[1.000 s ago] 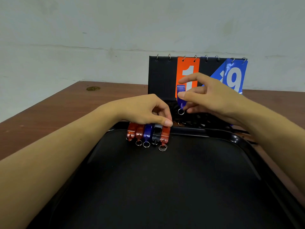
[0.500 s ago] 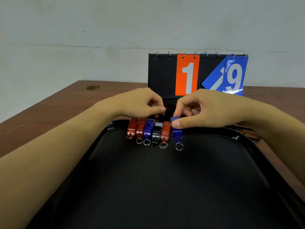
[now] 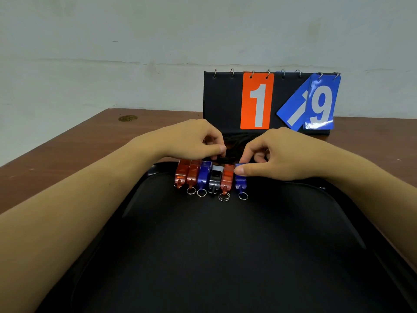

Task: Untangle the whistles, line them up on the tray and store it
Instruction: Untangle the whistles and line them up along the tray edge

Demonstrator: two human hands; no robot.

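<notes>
- The right hand (image 3: 279,154) pinches the blue whistle (image 3: 240,180) at the right end of the row, thumb on its near side and fingertips on its far end.
- The left hand (image 3: 194,141) hovers just behind the row with its fingers curled and the thumb stretched toward the right hand; whether it holds anything I cannot tell (the fingertips are hidden in shadow).
- The two hands are close together but not touching.
- Six whistles lie side by side at the far edge of the black tray (image 3: 203,256): two red whistles (image 3: 187,175), a second blue whistle (image 3: 204,177), a black whistle (image 3: 215,180), a third red whistle (image 3: 226,178), then the pinched one, just beside it.
- Their metal key rings (image 3: 224,196) point toward the person (the leftmost whistle's ring is hard to make out).
- Between and behind the hands sits a dark tangle of cords (image 3: 237,143).
- The tray rests on a brown wooden table (image 3: 79,141).
- Behind stands a black flip scoreboard (image 3: 221,102) with an orange card reading 1 and blue cards, one tilted, one reading 9.
- A brass-coloured disc (image 3: 127,118) is set in the table's far left.
</notes>
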